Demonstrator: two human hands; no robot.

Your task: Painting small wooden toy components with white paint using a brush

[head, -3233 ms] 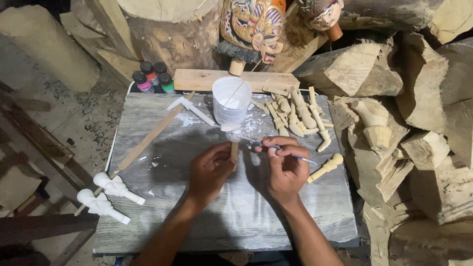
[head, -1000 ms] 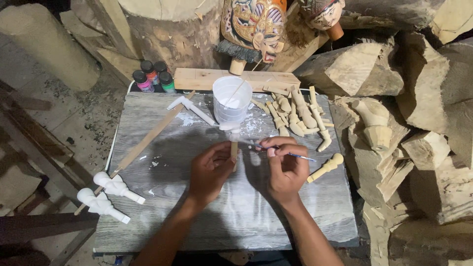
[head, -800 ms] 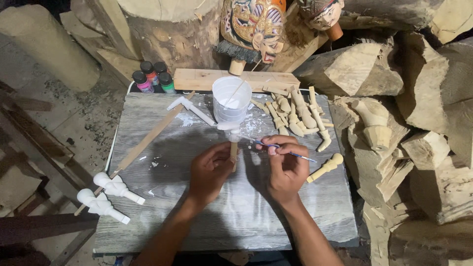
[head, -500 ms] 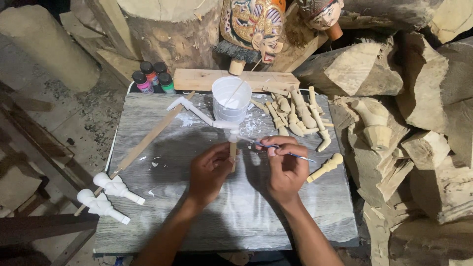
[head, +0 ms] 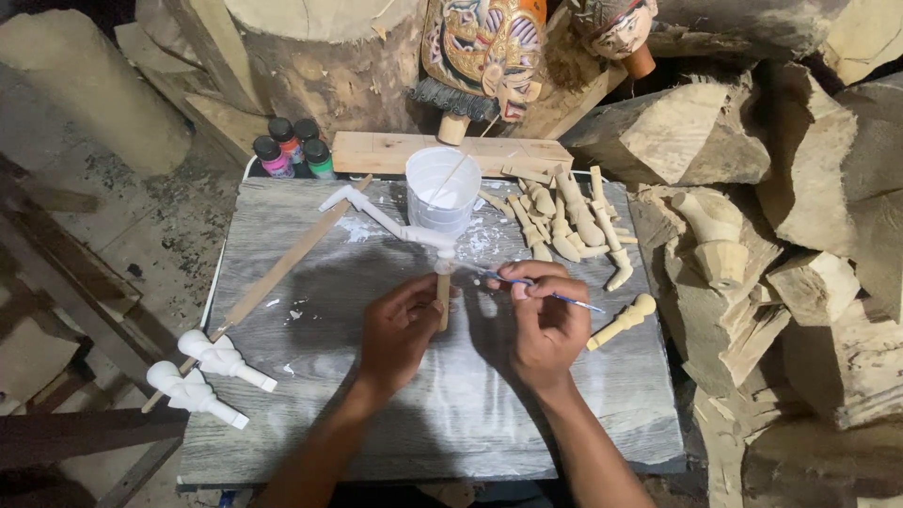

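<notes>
Left hand (head: 400, 329) is pinching a wooden stick (head: 443, 296) above the table (head: 451, 414); right hand (head: 546, 320) is pinching a paintbrush (head: 527, 284). A stray elbow could be tipping the nearby cup (head: 442, 193).

White cup (head: 442, 188), grey wood-grain board (head: 376, 414)

Packaging in view: three small paint bottles with black caps (head: 293, 146), clustered upright and touching at the far left corner of the grey wood-grain board (head: 395, 433), just beside the pale flat plank (head: 395, 150). Visible colours: one pink, one red-orange, one green. Labels too small to make out. One translucent white plastic cup (head: 442, 188) stands upright at the board's far middle, a thin stick inside it. No signs, no screens.
</notes>
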